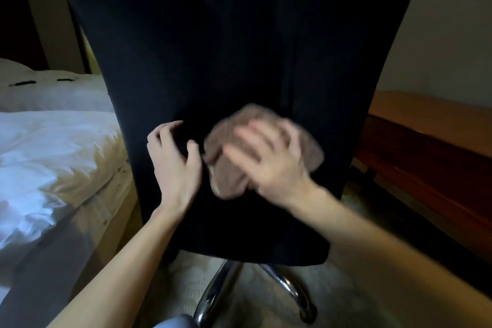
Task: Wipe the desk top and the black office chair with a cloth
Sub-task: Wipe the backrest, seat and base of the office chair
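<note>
**Chair back mid-wipe**

The right hand (271, 165) presses the brown cloth (229, 184) with spread, flat fingers low on the black chair (213, 48) back. Just left of it, the left hand (173, 165) braces the fabric with curled fingers — whether it pinches, I cannot tell. The upper back probably remains to be wiped; whether the desk top (426, 128) has been wiped I cannot judge. The bed (53, 141) crowds the left — there is more room upward.

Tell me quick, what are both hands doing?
Left hand: open, bent fingertips braced on the black fabric chair back.
Right hand: open, blurred, straight fingers pressing the crumpled brown cloth.
</note>
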A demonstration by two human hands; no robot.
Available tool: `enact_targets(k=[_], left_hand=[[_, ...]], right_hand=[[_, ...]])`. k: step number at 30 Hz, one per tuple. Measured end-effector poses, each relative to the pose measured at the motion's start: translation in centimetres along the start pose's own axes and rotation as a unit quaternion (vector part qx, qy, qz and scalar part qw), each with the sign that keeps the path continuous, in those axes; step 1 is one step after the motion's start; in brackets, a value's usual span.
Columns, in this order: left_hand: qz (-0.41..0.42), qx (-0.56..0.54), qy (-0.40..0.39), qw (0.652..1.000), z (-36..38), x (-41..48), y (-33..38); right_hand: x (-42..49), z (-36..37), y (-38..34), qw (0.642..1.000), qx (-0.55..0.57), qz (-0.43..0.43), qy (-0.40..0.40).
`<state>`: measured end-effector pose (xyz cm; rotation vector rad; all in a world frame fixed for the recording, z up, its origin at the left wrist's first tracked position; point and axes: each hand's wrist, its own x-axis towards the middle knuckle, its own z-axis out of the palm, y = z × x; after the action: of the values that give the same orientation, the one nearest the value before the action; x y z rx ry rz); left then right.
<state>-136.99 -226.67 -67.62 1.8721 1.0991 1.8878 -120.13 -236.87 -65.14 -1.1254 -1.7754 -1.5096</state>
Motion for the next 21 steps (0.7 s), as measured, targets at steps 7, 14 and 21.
enact_targets(k=[7,14,21], left_hand=[[-0.002,-0.064,0.033,0.997,1.6,1.7,2.2],[-0.025,-0.064,0.069,0.995,3.3,2.3,2.4],[-0.005,-0.054,0.072,0.996,4.3,2.7,1.8]], right_hand=[[16.5,-6.9,11.4,0.98,-0.189,0.067,0.008],[13.3,-2.8,10.0,0.983,-0.12,0.137,0.032],[-5.0,4.7,3.0,0.997,-0.02,0.07,-0.026]])
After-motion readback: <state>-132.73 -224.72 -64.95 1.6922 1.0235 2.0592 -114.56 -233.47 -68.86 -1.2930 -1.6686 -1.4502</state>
